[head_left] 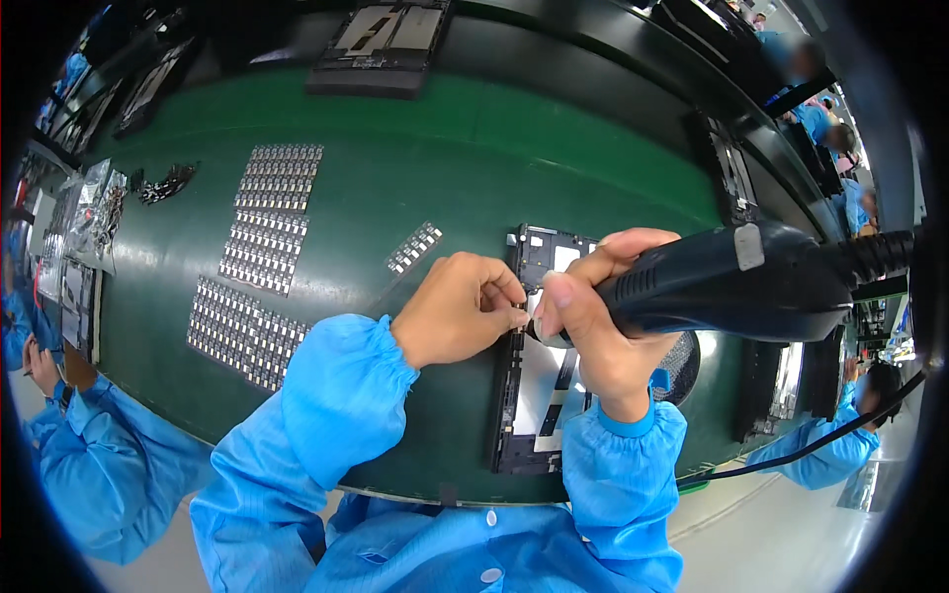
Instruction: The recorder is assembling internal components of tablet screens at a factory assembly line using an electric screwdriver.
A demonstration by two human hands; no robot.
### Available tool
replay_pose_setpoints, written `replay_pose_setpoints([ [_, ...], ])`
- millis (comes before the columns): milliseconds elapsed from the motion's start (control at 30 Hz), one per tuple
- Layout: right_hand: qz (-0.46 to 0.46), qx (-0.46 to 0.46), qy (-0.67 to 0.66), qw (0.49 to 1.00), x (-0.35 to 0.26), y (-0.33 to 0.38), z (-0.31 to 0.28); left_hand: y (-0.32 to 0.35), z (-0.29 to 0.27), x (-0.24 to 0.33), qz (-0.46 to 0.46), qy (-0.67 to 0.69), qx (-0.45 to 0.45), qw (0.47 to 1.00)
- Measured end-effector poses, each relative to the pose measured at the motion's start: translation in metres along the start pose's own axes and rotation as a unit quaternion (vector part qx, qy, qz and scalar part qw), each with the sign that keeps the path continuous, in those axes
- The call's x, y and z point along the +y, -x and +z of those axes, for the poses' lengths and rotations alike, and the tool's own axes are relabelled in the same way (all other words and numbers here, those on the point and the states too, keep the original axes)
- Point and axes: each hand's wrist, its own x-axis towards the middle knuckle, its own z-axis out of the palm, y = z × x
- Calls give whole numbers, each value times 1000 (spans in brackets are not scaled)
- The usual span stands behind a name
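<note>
My right hand (pixel 603 331) is wrapped round a black corded hand tool (pixel 732 282) with a ribbed grip, shaped like a hot-air gun. Its front end reaches over the opened tablet-like device (pixel 506 435), a black frame with silver panels lying on the green bench. My left hand (pixel 460 308) pinches thumb and fingertips together at the device's left edge; whatever is between them is too small to make out. Left of that hand lies a small strip of little parts (pixel 414 247). Both hands partly cover the device's upper half.
Sheets of small parts (pixel 265 245) lie left on the green bench (pixel 474 148). A round dark mesh-like object (pixel 682 368) sits right of the device. Another opened device (pixel 381 44) stands at the back. A black cable (pixel 811 453) runs at right. Co-workers in blue (pixel 109 455) are nearby.
</note>
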Motion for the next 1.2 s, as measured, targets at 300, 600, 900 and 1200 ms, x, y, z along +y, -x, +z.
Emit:
replay_pose_setpoints([
  [300,-2,6,19,1000,4,0,0,-6,-2,5,0,17,-4,1000],
  [600,-2,-1,36,999,8,-1,0,-7,-3,2,-5,17,-4,1000],
  [900,13,-14,23,1000,8,2,3,-6,-4,10,3,-11,-1,1000],
  [1200,-58,-108,107,987,10,1,-3,-8,-4,-3,33,34,0,999],
])
